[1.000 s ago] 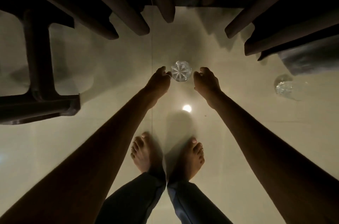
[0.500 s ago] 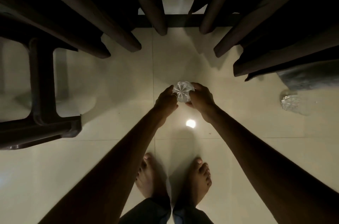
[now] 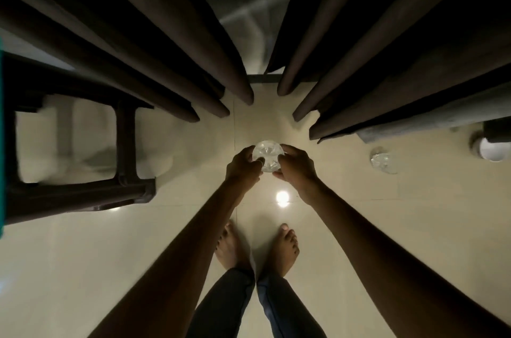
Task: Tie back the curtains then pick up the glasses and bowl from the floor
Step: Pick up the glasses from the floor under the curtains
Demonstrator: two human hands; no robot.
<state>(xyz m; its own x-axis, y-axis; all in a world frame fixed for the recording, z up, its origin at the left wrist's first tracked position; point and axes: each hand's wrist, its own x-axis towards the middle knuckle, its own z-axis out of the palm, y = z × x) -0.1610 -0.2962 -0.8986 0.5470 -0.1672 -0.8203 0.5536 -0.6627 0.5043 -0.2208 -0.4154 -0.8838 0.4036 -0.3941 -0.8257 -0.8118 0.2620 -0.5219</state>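
Observation:
A clear cut glass (image 3: pixel 267 155) is held above the pale tiled floor between both hands, seen from above. My left hand (image 3: pixel 243 167) grips its left side and my right hand (image 3: pixel 297 167) grips its right side, fingers curled round it. A second clear glass (image 3: pixel 383 160) lies on the floor to the right. Further right, a white bowl (image 3: pixel 495 150) sits at the frame edge, partly hidden by a dark object. Dark curtains (image 3: pixel 171 61) hang in heavy folds on both sides, with a gap at the middle.
A dark wooden stool (image 3: pixel 83 194) stands on the floor at the left. My bare feet (image 3: pixel 257 249) are below the hands. A bright lamp reflection (image 3: pixel 282 196) shines on the tile. A grey fabric edge (image 3: pixel 414 127) lies under the right curtain.
Both hands closed round the glass on the floor and lifted it. The view has risen, and the bowl at the far right has come into sight.

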